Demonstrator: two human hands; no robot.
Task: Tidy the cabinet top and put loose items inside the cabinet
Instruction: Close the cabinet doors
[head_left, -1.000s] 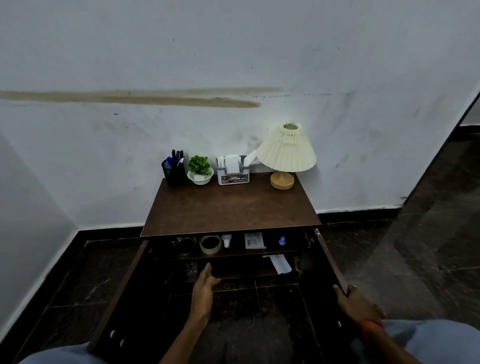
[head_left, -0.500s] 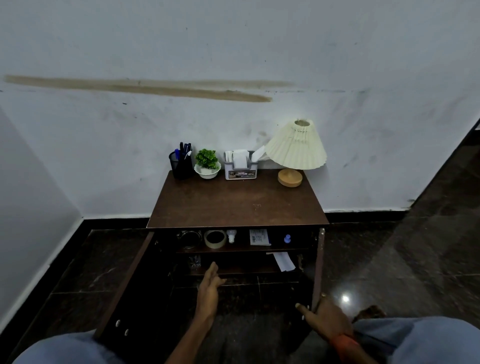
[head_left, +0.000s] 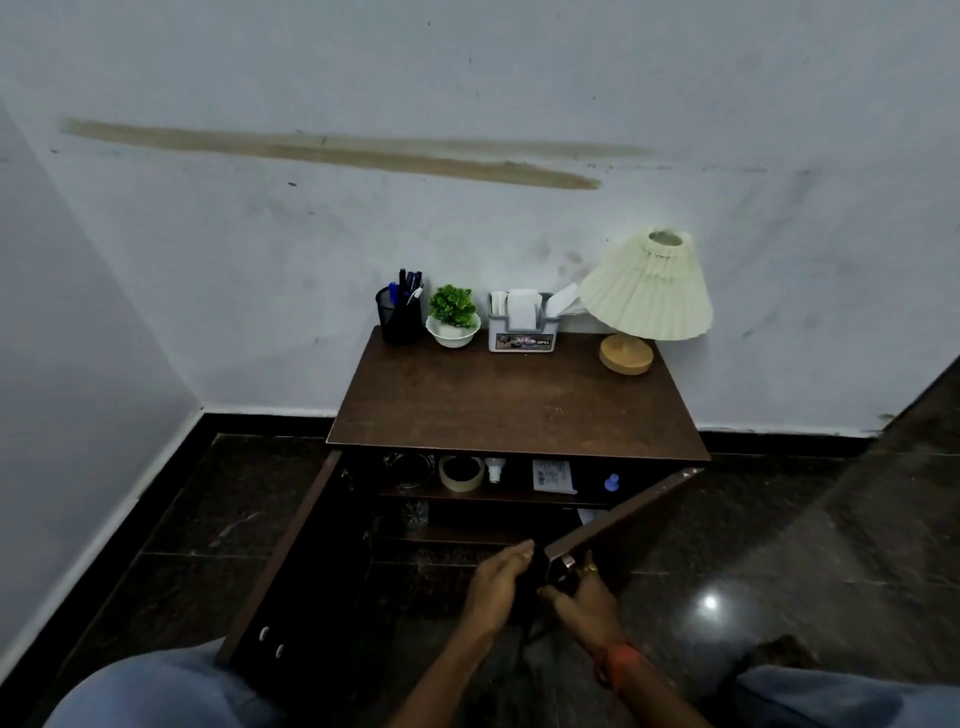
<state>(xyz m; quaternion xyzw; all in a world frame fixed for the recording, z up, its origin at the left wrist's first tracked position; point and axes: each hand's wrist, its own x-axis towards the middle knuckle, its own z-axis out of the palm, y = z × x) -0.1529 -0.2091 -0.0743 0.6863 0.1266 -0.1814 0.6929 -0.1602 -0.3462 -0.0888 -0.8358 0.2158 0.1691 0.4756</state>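
Observation:
The brown cabinet top (head_left: 519, 405) carries a black pen holder (head_left: 400, 319), a small green plant in a white bowl (head_left: 452, 319), a grey tissue box (head_left: 522, 330) and a cream pleated lamp (head_left: 647, 296), all along the wall. The left door (head_left: 291, 545) hangs wide open. The right door (head_left: 623, 519) is swung halfway across the opening. My right hand (head_left: 587, 597) grips that door's free edge. My left hand (head_left: 496, 582) lies flat against the same edge, fingers straight. On the upper shelf sit a tape roll (head_left: 460, 473), a small white bottle (head_left: 494, 469), a paper card (head_left: 553, 475) and a blue piece (head_left: 612, 483).
A clear glass (head_left: 415, 512) stands on the lower shelf. The cabinet backs onto a white wall with a black skirting (head_left: 260, 423). Dark polished floor tiles (head_left: 779, 545) surround it, and a side wall closes in at the left. My knees fill the bottom corners.
The right door has swung inward from wide open to halfway shut, with my right hand on its edge. My left hand has moved right onto that edge. The view has pulled back.

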